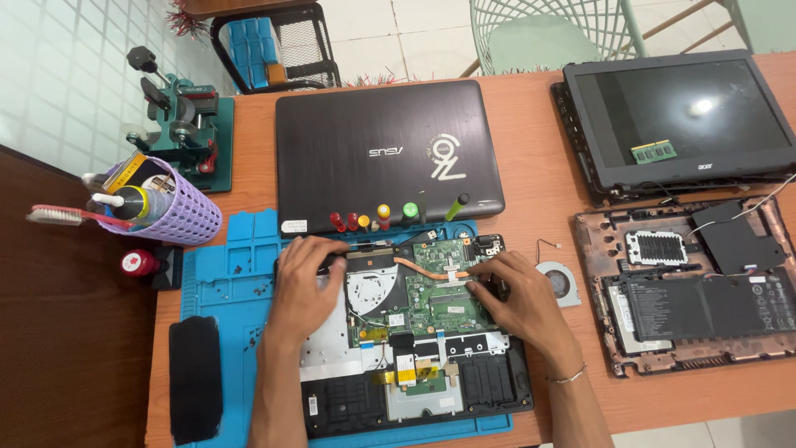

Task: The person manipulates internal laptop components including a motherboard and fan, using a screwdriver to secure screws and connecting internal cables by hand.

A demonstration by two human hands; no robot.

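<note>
Closest to the camera, an opened laptop base (414,365) lies on a blue silicone repair mat (224,282) spread over an orange-brown wooden table (531,158). Both hands rest on its upper part: the left hand (305,282) lies flat, fingers curled over the top left corner of the chassis, and the right hand (516,290) presses down beside the green motherboard (435,294), fingers together near the end of the copper heat pipe (427,267); neither hand is clamped on a loose object. A black pad (196,377) lies on the mat's left edge. Just right of the right hand sits a loose round cooling fan (557,282), and further right a second opened laptop chassis (688,286) with its black battery exposed. Along the mat's far edge stands a row of screwdrivers (377,217) with coloured handles. Behind them lies a closed dark laptop lid (385,149), and to the right a detached screen panel (680,116) with a green memory stick (653,151) on it. At far left are a purple perforated tool cup (170,207) and a green bench vise (178,124). Beyond the table, pale floor tiles (414,33) and a mint wire chair (547,33) show.
</note>
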